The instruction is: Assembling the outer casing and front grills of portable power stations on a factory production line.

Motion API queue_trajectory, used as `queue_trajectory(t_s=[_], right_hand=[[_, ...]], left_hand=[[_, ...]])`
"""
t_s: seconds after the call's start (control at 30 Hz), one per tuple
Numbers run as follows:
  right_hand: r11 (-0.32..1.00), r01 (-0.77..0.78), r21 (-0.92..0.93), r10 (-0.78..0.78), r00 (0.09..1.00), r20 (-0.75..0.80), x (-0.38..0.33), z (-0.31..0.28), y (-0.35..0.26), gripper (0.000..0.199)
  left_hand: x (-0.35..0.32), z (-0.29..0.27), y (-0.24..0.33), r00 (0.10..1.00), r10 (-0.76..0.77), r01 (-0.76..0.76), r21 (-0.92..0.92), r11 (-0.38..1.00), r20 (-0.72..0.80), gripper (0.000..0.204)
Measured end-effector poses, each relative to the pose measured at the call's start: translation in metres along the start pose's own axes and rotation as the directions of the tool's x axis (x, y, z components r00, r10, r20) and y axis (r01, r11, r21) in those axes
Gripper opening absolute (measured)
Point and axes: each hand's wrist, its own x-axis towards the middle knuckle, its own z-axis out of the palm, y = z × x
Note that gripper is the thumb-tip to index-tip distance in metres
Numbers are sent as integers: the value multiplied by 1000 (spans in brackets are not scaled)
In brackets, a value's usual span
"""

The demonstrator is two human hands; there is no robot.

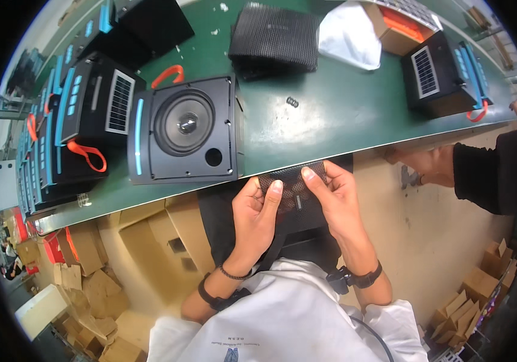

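Just off the bench's front edge, both my hands grip a black perforated speaker grille (pixel 288 192) by its two sides. My left hand (pixel 257 208) has its thumb on the grille's face, and my right hand (pixel 331 192) presses its thumb near the upper right part. The fingers behind the panel are hidden. To the left on the bench lies a black speaker box (pixel 228 130), its round cone (pixel 186 123) uncovered and facing up, with a blue strip along one side. A stack of black grilles (pixel 274 37) rests at the back of the bench.
More black speaker boxes with blue trim, solar panels and orange straps (pixel 92 102) crowd the left of the green bench (pixel 331 114). Another box (pixel 442 75) stands at right, near a white bag (pixel 352 36). Cardboard boxes (pixel 149 241) lie below. A person's legs (pixel 481 175) show at right.
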Motion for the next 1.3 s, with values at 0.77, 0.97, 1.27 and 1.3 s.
queue_trajectory(t_s=[0.77, 0.97, 1.27, 1.3], right_hand=[[968, 250, -15, -246, 960, 137, -58, 16, -42, 36], [924, 376, -72, -358, 915, 187, -54, 15, -46, 35], [938, 346, 9, -343, 926, 156, -46, 20, -59, 35], [940, 342, 9, -341, 933, 118, -44, 20, -60, 35]], left_hand=[[-49, -12, 104, 950, 297, -298, 548, 782, 93, 32], [-40, -37, 145, 794, 608, -484, 586, 650, -18, 26], [28, -79, 153, 819, 573, -312, 813, 492, -32, 51], [40, -82, 157, 852, 524, -304, 822, 482, 8, 53]])
